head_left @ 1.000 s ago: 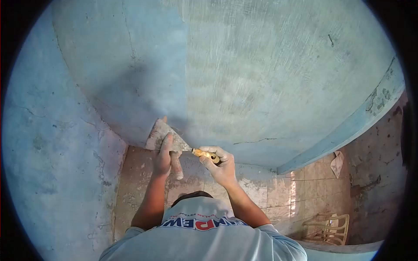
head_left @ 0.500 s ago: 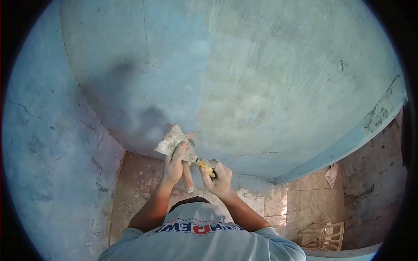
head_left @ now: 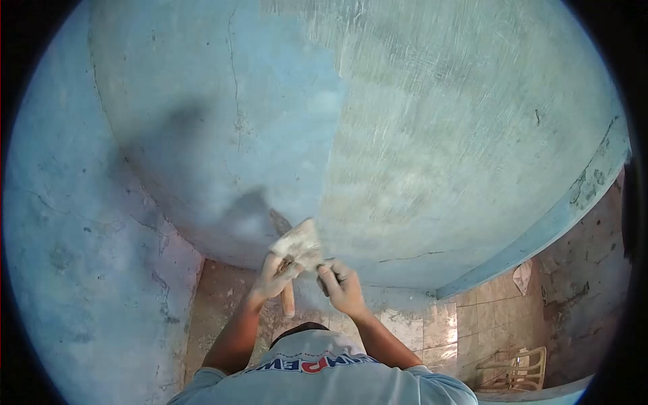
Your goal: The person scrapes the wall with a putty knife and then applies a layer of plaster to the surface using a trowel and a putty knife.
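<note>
My right hand (head_left: 343,287) is closed round the handle of a putty knife, whose wide, whitish, plaster-smeared blade (head_left: 301,241) points up and left. Its handle is mostly hidden by my fingers. My left hand (head_left: 273,278) grips a second tool just beneath that blade. A brown wooden handle (head_left: 288,301) sticks out below my left fingers, and a dark narrow tip (head_left: 279,220) shows above the blade; the exact kind of this tool cannot be made out. Both hands are close together in front of the wall.
Ahead stands a wall with bare blue paint (head_left: 283,135) on the left and a pale, streaky coat (head_left: 432,148) on the right. A cracked side wall (head_left: 61,236) meets it at the left. A plastic chair (head_left: 520,370) and a whitish bag (head_left: 522,277) are on the tiled floor.
The putty knife has turned so its blade points more upward, and my left fingers have slid off its face. The dark tip behind shows more. The view has shifted slightly.
</note>
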{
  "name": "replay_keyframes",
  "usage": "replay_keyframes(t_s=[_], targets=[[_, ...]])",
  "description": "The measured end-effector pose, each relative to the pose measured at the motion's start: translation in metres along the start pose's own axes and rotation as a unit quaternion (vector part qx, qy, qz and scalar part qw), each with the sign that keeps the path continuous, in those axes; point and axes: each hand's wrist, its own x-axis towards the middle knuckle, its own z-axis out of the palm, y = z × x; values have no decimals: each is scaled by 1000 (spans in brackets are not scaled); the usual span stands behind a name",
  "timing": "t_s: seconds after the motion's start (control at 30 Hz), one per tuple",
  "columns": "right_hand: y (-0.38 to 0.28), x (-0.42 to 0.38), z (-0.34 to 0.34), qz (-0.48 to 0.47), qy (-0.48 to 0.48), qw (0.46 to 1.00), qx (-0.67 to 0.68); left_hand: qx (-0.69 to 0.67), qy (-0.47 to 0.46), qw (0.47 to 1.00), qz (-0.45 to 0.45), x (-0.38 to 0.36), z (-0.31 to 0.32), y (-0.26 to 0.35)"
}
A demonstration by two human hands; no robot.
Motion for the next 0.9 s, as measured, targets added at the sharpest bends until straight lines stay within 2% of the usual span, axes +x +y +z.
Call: replay_keyframes(t_s=[0.03, 0.07, 0.17, 0.2, 0.3, 0.37, 0.4, 0.43, 0.5, 0.53, 0.6, 0.63, 0.67, 0.73, 0.8, 0.83, 0.87, 0.9], targets=[[7, 7, -5, 40, 23, 994, 98, 37, -48, 998, -29, 3, -11, 7], [12, 13, -9, 81, 45, 976, 195, 28, -6, 999, -42, 2, -4, 21], [14, 29, -1, 200, 112, 881, 415, 144, -74, 987, 7, -2, -5, 14], [16, 32, -2, 245, 55, 895, 368, 190, -91, 974, 82, 3, -4, 8], [12, 44, 9, 244, 1, 878, 411, 159, -123, 973, 110, 4, 1, -9], [37, 51, 7, 268, 10, 878, 397, 137, -104, 985, 33, 3, 3, -13], [38, 53, 7, 264, -14, 868, 421, 142, -94, 981, 93, 17, 9, -1], [36, 57, 8, 261, -38, 857, 443, 156, -98, 977, 104, 26, 3, -11], [20, 69, 3, 250, -57, 893, 371, 179, -105, 971, 121, 30, -4, -43], [15, 74, 1, 245, -65, 908, 334, 164, -61, 978, 116, 35, 1, -38], [21, 86, 12, 195, -14, 929, 313, 23, 15, 992, -123, 36, 8, -18], [21, 95, 14, 169, 10, 938, 302, 5, 80, 986, -149, 37, 13, -23], [8, 97, 10, 158, -13, 938, 307, -16, 147, 974, -170, 38, 19, -27], [13, 104, 18, 111, 23, 966, 232, 54, 327, 943, -34, 42, 49, -52], [17, 110, 19, 58, 34, 980, 186, 39, 409, 911, 37, 50, 55, -76], [22, 113, 18, -4, 54, 989, 137, 32, 445, 892, 72, 56, 56, -78], [30, 116, 21, -66, 76, 991, 86, -35, 432, 900, 51, 52, 55, -77], [32, 117, 24, -125, 101, 986, 36, -14, 450, 892, 33, 58, 53, -65]])
